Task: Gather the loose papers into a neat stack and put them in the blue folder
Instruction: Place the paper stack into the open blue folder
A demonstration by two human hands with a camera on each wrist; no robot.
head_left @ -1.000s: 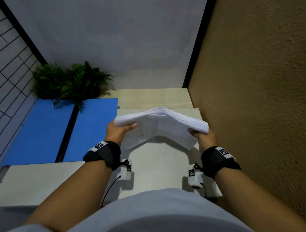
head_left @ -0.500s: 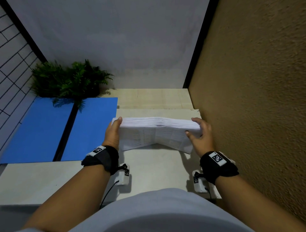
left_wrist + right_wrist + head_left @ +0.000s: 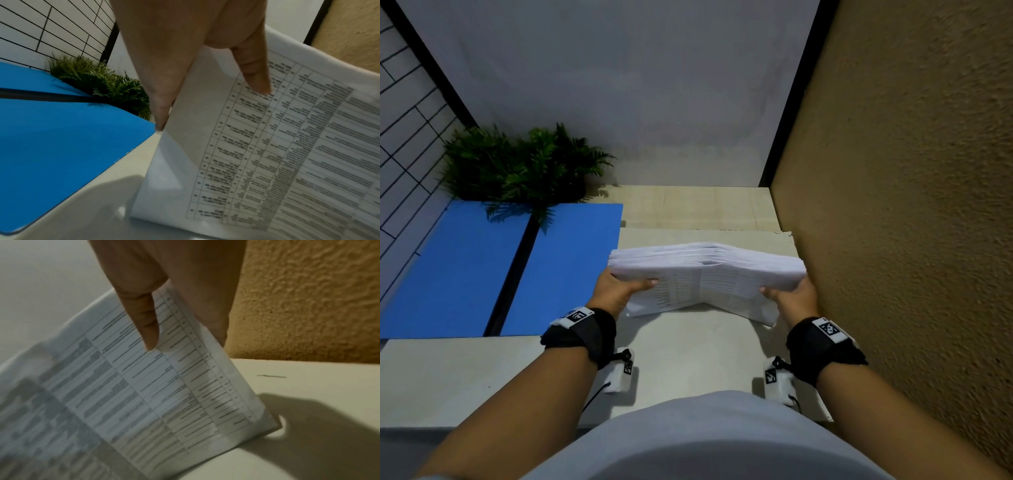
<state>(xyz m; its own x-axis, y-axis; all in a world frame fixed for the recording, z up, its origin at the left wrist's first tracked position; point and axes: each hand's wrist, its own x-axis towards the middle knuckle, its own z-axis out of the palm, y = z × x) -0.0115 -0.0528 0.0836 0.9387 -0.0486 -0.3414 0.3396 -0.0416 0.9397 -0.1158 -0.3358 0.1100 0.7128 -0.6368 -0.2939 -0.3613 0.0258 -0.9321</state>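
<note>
A thick stack of printed white papers point(image 3: 705, 274) stands on its lower edge on the pale table point(image 3: 688, 342), bowed upward in the middle. My left hand point(image 3: 619, 287) grips its left end, thumb on the near printed face point(image 3: 257, 78) and fingers behind. My right hand point(image 3: 791, 294) grips the right end the same way, thumb point(image 3: 148, 331) pressed on the print. The stack's lower corner point(image 3: 273, 426) touches the tabletop. The blue folder point(image 3: 482, 274) lies open and flat to the left, with a dark spine down its middle; in the left wrist view the folder point(image 3: 61, 138) sits just beside the papers.
A green potted fern point(image 3: 517, 164) stands at the folder's far edge, its fronds overhanging it. A rough tan wall point(image 3: 911, 205) runs close along the right of the papers. A tiled wall point(image 3: 404, 137) borders the left, a grey wall the back.
Both hands shifted from flat against the stack's ends to gripping it with thumbs on the near face. The stack's top edges look more even and it bows up slightly again.
</note>
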